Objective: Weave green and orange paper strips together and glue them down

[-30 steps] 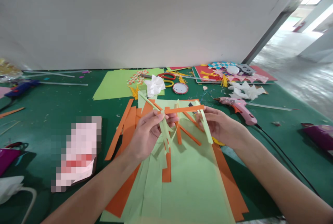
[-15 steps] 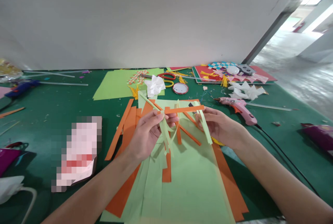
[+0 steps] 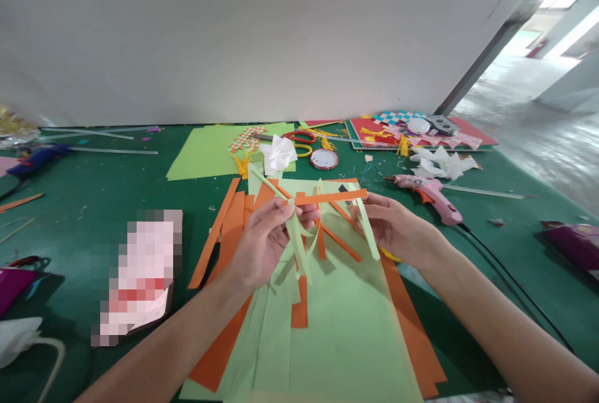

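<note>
Between the tabletop's [image 3: 528, 234] near and far edges, left hand [image 3: 264, 237] and right hand [image 3: 397, 228] pinch an orange strip [image 3: 333, 197] (apparently needing gentle handling).

A narrow, flat orange strip [image 3: 334, 196] lies nearly level, its right end slightly higher. Pale green strips [image 3: 296, 237] hang from near its left end, slanting downward; they are thin, limp paper, and one curls. At its right end, a folded green strip [image 3: 367, 228] droops down and to the right. Below the level strip, narrow orange pieces [image 3: 344, 244] slant down to the right, and a short one [image 3: 321, 242] points almost straight down. How they all join is unclear.
</note>
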The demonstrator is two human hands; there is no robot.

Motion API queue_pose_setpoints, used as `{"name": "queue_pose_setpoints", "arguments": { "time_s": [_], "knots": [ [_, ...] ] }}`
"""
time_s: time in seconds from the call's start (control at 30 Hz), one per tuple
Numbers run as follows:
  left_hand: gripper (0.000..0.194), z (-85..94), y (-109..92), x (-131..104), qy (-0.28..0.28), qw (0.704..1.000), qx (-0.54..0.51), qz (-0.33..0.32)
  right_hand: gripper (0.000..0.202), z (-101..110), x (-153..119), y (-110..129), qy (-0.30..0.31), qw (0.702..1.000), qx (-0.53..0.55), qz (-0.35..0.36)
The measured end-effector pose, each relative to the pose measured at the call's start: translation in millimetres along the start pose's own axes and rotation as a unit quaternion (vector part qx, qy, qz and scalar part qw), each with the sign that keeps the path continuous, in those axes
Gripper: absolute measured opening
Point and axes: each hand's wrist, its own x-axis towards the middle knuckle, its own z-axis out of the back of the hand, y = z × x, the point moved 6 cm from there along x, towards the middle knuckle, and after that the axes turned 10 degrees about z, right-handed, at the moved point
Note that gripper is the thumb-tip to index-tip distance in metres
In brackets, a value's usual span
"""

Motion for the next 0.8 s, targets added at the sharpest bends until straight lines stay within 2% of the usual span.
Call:
{"name": "queue_pose_setpoints", "arguments": {
  "time_s": [0.43, 0.8],
  "knots": [
    [0.013, -0.3, -0.3, 0.6, 0.002, 1.0, -0.002, 0.001, 0.018, -1.5, -0.2, -4.0, 0.023, 1.0, -0.008, -0.008],
    [0.013, 1.9, 0.5, 0.2, -0.005, 1.0, 0.007, -0.003, 0.017, -1.4, 0.2, -1.3, 0.012, 1.0, -0.024, 0.005]
  ]
}}
